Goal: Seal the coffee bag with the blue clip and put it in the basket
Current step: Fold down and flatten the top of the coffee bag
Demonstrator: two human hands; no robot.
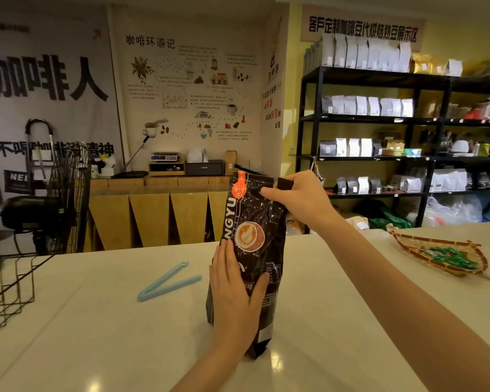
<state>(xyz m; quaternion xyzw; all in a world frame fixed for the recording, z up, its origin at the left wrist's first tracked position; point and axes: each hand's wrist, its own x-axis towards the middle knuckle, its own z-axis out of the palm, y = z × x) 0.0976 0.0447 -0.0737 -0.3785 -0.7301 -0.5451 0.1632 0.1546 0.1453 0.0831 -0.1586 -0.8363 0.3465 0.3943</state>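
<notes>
You are standing the coffee bag [252, 250] upright on the white counter [96, 349], near its middle. Your left hand [235, 295] is lying flat against the lower front of the bag, fingers extended and together, thumb spread toward the right; this grip is wide, bracing the bag rather than enclosing it. Your right hand [297, 199] is reaching to the top right corner of the bag. Here the grip is narrow: the fingers are pinching the crimped top edge, and a dark corner of it is showing just above them. The rest of the top edge is standing up and is not yet clipped.

The blue clip [169, 282] is lying on the counter to the left of the bag, apart from it, with its two arms spread open in a V. The wire basket [9, 290] is sitting at the left edge of the counter, well apart from the bag. A woven tray [408, 244] holding green packets is resting at the right.
</notes>
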